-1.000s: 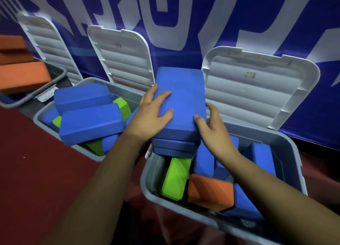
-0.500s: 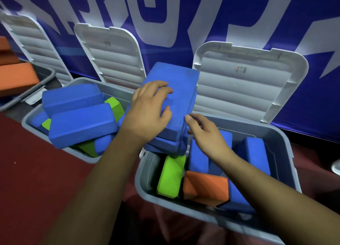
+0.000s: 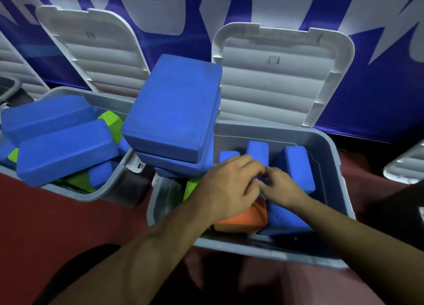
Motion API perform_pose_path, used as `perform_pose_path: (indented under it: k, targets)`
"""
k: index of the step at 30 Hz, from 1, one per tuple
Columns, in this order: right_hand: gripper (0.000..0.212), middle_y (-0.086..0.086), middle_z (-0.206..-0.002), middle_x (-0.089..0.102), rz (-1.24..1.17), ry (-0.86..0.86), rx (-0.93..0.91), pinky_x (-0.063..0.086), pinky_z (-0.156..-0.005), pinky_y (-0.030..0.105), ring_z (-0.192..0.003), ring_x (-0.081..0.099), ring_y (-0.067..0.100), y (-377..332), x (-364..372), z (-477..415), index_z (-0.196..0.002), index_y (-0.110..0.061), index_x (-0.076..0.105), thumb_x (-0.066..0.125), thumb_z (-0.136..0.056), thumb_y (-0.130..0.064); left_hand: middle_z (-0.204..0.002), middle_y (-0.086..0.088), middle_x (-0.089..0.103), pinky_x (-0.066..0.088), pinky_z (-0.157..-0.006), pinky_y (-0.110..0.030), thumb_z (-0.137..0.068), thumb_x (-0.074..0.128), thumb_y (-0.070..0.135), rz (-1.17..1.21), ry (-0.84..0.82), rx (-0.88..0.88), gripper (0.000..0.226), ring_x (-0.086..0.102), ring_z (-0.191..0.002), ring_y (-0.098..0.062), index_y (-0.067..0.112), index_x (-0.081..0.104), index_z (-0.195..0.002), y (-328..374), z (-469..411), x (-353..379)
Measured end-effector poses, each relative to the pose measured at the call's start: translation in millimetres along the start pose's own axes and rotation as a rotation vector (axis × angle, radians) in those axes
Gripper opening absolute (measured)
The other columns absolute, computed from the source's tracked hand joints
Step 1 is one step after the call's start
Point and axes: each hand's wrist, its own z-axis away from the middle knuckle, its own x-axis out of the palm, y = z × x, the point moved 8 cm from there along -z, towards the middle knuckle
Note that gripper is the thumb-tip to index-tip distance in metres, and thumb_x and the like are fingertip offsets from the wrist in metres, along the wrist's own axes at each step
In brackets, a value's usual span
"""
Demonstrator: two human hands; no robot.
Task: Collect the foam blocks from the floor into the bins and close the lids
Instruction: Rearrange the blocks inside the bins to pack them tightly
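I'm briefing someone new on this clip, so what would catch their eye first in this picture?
The big blue foam block at centre, topping a stack perched at the left end of the near bin. Next, the left hand and right hand meeting inside that bin above an orange block. Behind, its white lid stands open against the blue banner.

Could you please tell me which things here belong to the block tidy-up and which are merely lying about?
Belongs to the job: stack of blue foam blocks, orange foam block, green foam block, near grey plastic bin, left grey plastic bin, near bin's open white ribbed lid, left bin's open white ribbed lid.
Just lying about: blue wall banner with white lettering, red floor.
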Motion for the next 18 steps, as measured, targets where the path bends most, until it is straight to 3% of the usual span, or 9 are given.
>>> perform_pose_path:
  k: [4, 7, 9, 14, 18]
  targets:
    - [0.078, 0.006, -0.124, 0.054, 0.234, -0.260, -0.128, 0.039, -0.101, 0.036, -0.116, 0.053, 0.023, 10.8, 45.5, 25.6, -0.138, -0.021, 0.047, 0.059, -0.076, -0.068, -0.127, -0.011, 0.050, 0.040, -0.103, -0.041, -0.087, 0.041, 0.034, -0.127, -0.409, -0.260, 0.048, 0.050, -0.121, -0.031, 0.009, 0.055, -0.125, -71.2, 27.6, 89.4]
    - [0.095, 0.003, -0.133, 0.047, 0.547, -0.226, -0.255, 0.030, -0.110, 0.041, -0.124, 0.047, 0.028, 15.3, 73.6, 30.3, -0.149, -0.028, 0.028, 0.065, -0.072, -0.071, -0.161, -0.006, 0.022, 0.022, -0.119, -0.035, -0.092, 0.045, 0.039, -0.175, -0.506, -0.289, 0.065, 0.022, -0.148, -0.021, 0.011, 0.034, -0.149, -98.4, 49.3, 116.7]
    - [0.100, 0.004, -0.133, 0.046, 0.617, -0.178, -0.263, 0.027, -0.111, 0.042, -0.126, 0.046, 0.029, 20.3, 75.0, 29.0, -0.152, -0.031, 0.021, 0.063, -0.072, -0.075, -0.165, -0.004, 0.010, 0.011, -0.122, -0.031, -0.095, 0.051, 0.037, -0.208, -0.542, -0.322, 0.073, 0.009, -0.152, -0.017, 0.012, 0.019, -0.155, -105.1, 59.0, 127.5]
    - [0.087, 0.001, -0.121, 0.052, 0.513, -0.111, -0.245, 0.025, -0.113, 0.039, -0.117, 0.049, 0.024, 28.1, 57.1, 31.6, -0.135, -0.019, 0.042, 0.075, -0.066, -0.061, -0.159, -0.005, 0.027, 0.026, -0.117, -0.033, -0.093, 0.057, 0.037, 0.068, -0.422, -0.537, 0.076, 0.029, -0.144, -0.023, 0.020, 0.018, -0.156, -107.3, 55.1, 115.9]
    - [0.080, -0.001, -0.118, 0.048, 0.170, -0.115, -0.228, 0.040, -0.098, 0.033, -0.108, 0.049, 0.022, 21.5, 40.6, 36.6, -0.133, -0.020, 0.044, 0.082, -0.065, -0.042, -0.160, -0.003, 0.026, 0.020, -0.118, -0.027, -0.098, 0.050, 0.043, 0.075, -0.475, -0.578, 0.066, 0.026, -0.146, -0.016, 0.014, 0.028, -0.153, -112.9, 59.1, 115.6]
